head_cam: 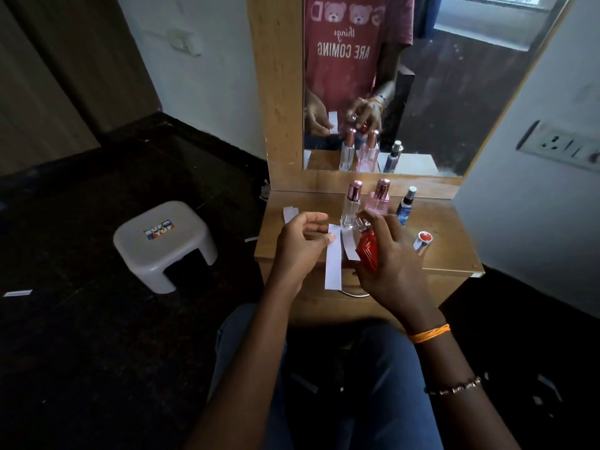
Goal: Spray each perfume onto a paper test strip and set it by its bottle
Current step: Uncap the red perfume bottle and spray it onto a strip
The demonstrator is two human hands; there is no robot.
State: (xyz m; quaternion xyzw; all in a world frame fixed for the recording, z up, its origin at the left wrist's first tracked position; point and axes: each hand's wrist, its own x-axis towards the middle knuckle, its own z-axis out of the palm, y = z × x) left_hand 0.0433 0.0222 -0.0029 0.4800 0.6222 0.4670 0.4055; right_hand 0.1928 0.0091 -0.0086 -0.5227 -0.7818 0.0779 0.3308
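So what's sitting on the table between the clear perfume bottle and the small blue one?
A pink bottle with a rose cap stands between the clear bottle and the blue bottle, at the back of the wooden table, seen in the head view.

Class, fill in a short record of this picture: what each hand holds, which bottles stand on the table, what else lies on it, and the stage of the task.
left hand: left hand pinches a white paper strip
right hand: right hand grips the red perfume bottle, nozzle towards the strip
standing bottles: clear bottle, pink bottle, blue bottle
loose items: red cap; spare strip at the table's left edge
surface: wooden dressing table
stage: strip not yet set down
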